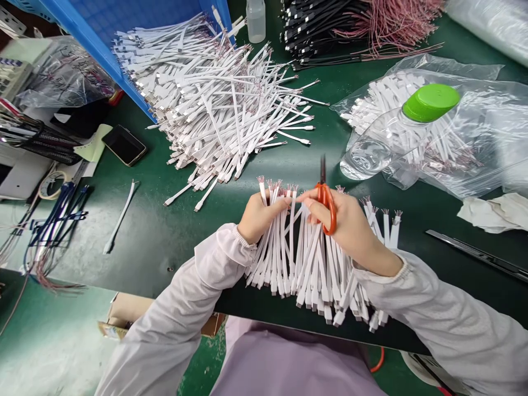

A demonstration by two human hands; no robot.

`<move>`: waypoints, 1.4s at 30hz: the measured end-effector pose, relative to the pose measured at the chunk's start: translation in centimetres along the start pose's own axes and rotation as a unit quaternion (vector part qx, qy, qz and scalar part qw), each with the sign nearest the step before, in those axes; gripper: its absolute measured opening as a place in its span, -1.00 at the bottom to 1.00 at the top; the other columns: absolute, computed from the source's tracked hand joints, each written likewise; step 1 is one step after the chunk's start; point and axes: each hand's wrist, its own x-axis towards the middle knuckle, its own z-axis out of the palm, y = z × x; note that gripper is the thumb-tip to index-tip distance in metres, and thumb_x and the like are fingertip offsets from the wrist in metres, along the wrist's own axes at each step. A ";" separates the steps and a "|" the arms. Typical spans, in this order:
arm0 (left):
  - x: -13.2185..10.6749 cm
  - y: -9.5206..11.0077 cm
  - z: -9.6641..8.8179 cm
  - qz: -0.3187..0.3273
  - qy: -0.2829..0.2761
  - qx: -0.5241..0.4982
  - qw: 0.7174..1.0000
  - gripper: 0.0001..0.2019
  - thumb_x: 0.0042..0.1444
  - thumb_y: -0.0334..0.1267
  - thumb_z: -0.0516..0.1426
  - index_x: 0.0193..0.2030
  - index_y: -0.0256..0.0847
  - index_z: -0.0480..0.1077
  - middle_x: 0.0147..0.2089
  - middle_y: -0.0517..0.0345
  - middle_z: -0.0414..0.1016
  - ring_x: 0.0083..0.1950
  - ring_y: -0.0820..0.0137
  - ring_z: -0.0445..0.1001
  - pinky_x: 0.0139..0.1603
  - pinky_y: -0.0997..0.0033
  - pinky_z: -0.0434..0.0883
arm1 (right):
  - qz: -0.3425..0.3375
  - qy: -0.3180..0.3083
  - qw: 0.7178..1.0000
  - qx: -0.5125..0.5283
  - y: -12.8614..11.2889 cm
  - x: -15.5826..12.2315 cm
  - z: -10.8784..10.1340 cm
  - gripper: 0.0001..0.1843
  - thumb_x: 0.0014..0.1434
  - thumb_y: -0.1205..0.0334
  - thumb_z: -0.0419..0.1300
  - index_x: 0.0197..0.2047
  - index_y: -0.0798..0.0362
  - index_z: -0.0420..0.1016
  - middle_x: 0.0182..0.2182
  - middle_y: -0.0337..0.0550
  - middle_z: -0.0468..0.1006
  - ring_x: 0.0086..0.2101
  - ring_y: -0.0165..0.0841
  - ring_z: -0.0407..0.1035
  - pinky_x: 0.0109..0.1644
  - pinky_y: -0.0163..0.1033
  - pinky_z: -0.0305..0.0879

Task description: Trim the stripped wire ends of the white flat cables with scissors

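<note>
Two hands work close together. The left hand is pinching a fanned bundle of white flat cables near the stripped ends, and the right hand closes around orange-handled scissors. This bundle is over the green counter, near its front edge, and a bigger pile of white cables lies beyond.

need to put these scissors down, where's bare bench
Bare green bench top lies left of your left hand, between the loose white cable and the white cable pile. A smaller strip runs between that pile and the plastic bag. Crowded along the top, by the blue crate and black cables.
</note>
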 end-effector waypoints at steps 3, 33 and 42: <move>0.0 0.0 0.2 0.014 0.005 0.004 1.000 -0.76 -0.10 -0.16 0.31 -0.39 -0.29 0.47 -0.43 0.17 0.45 -0.40 0.46 0.38 -0.28 0.44 0.33 | -0.125 0.063 0.987 -0.084 0.7 0.7 -0.3 -0.72 0.16 0.22 0.14 -0.05 0.02 0.51 -0.45 -0.24 0.36 -0.46 -0.43 0.23 -0.36 -0.28 0.21; -0.1 1.2 -0.6 -0.181 -0.087 -0.187 0.962 -0.75 -0.14 -0.36 0.37 -0.28 -0.36 0.51 -0.33 0.06 0.51 -0.22 0.34 0.56 -0.28 0.46 0.51 | -0.225 0.053 0.946 -0.229 1.4 1.8 -1.3 -0.85 0.17 0.29 0.08 -0.31 0.03 0.49 -0.45 -0.18 0.31 -0.44 -0.36 0.25 -0.34 -0.26 0.19; -0.5 1.2 0.8 -0.100 -0.036 -0.112 0.988 -0.73 -0.22 -0.31 0.38 -0.43 -0.33 0.40 -0.47 0.23 0.39 -0.44 0.55 0.39 -0.40 0.51 0.42 | -0.236 0.047 0.950 -0.199 1.5 1.6 -1.1 -0.79 0.16 0.33 0.08 -0.21 0.03 0.53 -0.45 -0.19 0.30 -0.43 -0.35 0.24 -0.34 -0.25 0.16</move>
